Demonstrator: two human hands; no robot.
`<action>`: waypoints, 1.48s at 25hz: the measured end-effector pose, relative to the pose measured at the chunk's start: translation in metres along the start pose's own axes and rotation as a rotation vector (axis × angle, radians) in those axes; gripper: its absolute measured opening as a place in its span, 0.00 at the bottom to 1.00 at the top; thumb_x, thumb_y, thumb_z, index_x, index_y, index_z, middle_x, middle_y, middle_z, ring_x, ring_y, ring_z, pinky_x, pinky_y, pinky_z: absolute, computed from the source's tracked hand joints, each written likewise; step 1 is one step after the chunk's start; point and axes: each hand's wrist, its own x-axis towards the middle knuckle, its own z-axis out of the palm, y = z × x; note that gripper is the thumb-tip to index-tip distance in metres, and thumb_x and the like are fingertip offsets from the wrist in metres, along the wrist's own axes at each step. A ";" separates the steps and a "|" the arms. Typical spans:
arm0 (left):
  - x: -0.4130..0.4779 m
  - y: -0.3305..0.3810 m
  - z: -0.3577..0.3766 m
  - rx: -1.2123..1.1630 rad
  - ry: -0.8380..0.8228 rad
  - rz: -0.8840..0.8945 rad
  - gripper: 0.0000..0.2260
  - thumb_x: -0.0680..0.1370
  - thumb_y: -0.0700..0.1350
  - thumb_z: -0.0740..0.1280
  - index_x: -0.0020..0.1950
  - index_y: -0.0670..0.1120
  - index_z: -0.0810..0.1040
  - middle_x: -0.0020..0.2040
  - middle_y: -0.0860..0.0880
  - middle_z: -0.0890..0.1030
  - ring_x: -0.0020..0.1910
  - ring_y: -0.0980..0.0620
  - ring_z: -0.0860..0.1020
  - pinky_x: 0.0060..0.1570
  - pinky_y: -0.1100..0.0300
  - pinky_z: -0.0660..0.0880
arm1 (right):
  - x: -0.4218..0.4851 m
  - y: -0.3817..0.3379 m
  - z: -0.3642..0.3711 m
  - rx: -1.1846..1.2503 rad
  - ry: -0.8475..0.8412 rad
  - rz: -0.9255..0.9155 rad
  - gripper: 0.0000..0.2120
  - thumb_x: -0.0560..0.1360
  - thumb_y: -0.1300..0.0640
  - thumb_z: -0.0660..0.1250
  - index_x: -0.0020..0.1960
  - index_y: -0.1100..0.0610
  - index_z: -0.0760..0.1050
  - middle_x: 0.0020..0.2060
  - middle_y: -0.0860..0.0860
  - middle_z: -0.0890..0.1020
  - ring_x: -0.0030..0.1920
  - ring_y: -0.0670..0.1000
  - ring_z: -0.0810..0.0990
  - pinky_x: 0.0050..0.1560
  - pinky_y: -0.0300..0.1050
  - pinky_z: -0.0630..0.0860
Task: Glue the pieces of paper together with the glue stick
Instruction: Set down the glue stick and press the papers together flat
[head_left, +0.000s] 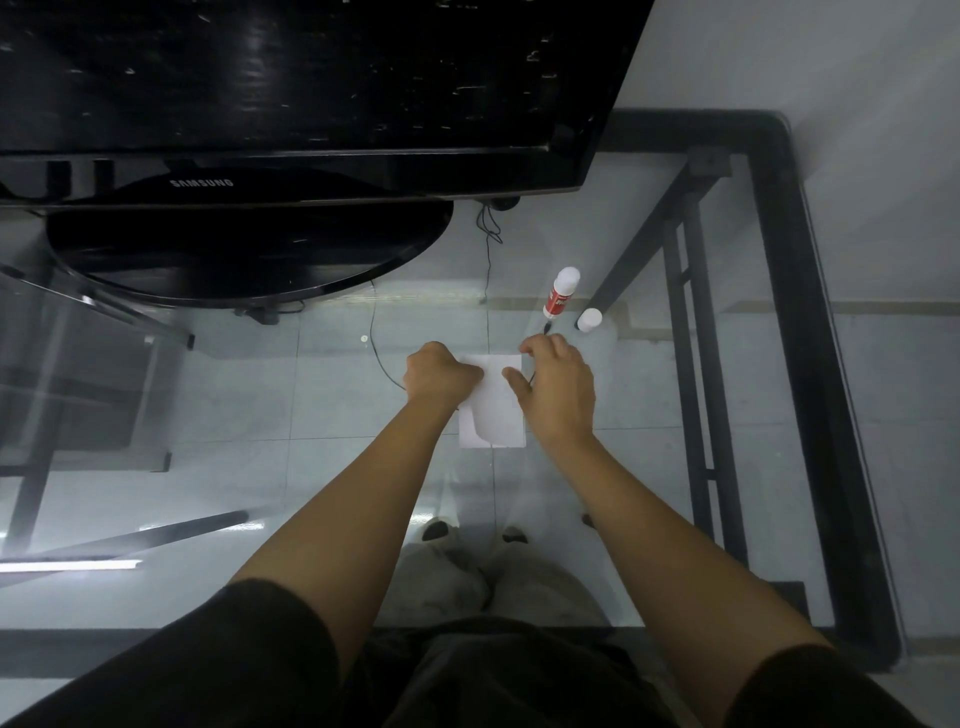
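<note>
White paper (493, 410) lies flat on the glass table, a second sheet seeming to overlap it with a curved edge near the bottom. My left hand (439, 371) is a closed fist pressing on the paper's upper left edge. My right hand (556, 387) rests on the paper's right side, fingers spread and thumb on the sheet. The glue stick (560, 292), white with a red label, stands uncapped just beyond my right hand. Its white cap (589, 319) sits to the right of it.
A black monitor (291, 93) with a round base (244, 249) fills the far left of the glass table (649, 395). A thin black cable (488, 260) runs from the monitor toward the paper. The table's black frame (810, 364) borders the right.
</note>
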 end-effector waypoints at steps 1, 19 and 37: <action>0.000 0.001 0.000 0.004 -0.002 -0.002 0.05 0.70 0.41 0.66 0.39 0.39 0.73 0.33 0.46 0.74 0.37 0.46 0.75 0.25 0.62 0.66 | -0.002 0.005 -0.001 -0.059 -0.042 -0.160 0.17 0.76 0.52 0.66 0.63 0.55 0.72 0.61 0.54 0.78 0.61 0.56 0.75 0.61 0.50 0.70; 0.011 -0.068 -0.030 1.072 -0.053 0.999 0.27 0.77 0.61 0.39 0.73 0.55 0.34 0.73 0.57 0.36 0.72 0.51 0.31 0.68 0.42 0.30 | -0.008 0.026 -0.004 -0.556 -0.450 -0.489 0.28 0.81 0.44 0.43 0.76 0.52 0.37 0.77 0.48 0.42 0.77 0.50 0.41 0.73 0.58 0.37; -0.020 -0.073 0.005 0.684 -0.023 0.726 0.29 0.78 0.61 0.37 0.75 0.50 0.36 0.77 0.52 0.39 0.76 0.50 0.37 0.74 0.43 0.42 | -0.010 0.025 -0.002 -0.563 -0.439 -0.488 0.29 0.80 0.43 0.43 0.75 0.53 0.36 0.77 0.50 0.42 0.77 0.51 0.41 0.73 0.57 0.38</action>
